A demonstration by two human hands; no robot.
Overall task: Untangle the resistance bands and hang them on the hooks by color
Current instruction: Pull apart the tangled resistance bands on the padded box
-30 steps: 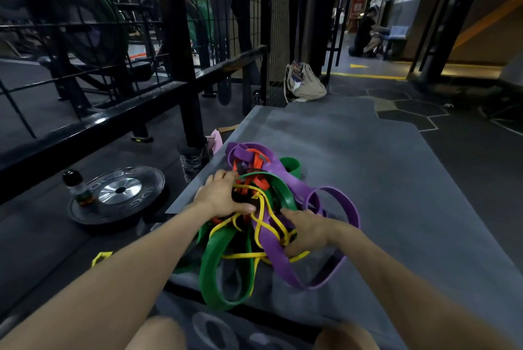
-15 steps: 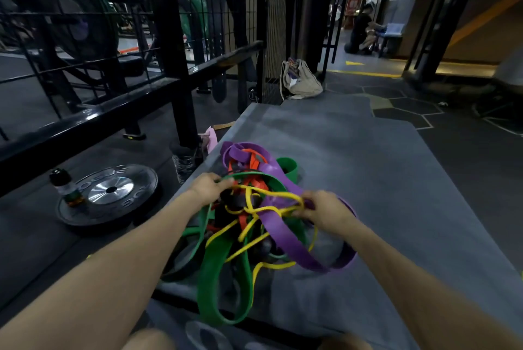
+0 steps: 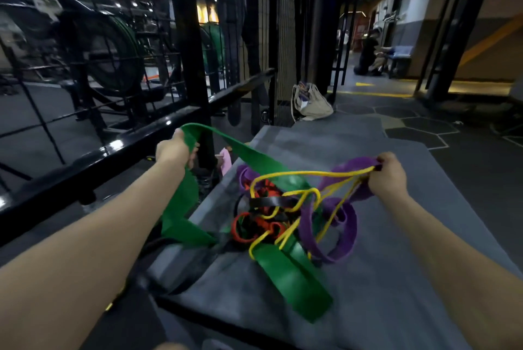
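Single head-worn wide-angle view, facing forward and down along both forearms, close above the grey mat. The left hand and right hand frame mid-picture; beyond their fingers the gym floor recedes.

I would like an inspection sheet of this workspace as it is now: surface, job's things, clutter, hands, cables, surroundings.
Surface: grey mat on dark gym floor.
Job's things: green band, purple band, yellow band, red band and black band, tangled in one heap on the mat; no hooks seen.
Clutter: beige bag beyond the mat; pink cloth at its left edge.
Hands: left hand grips the green band, raised; right hand grips purple and yellow bands.
Cables: nothing seen.
Surroundings: black rail on the left; a person far back.
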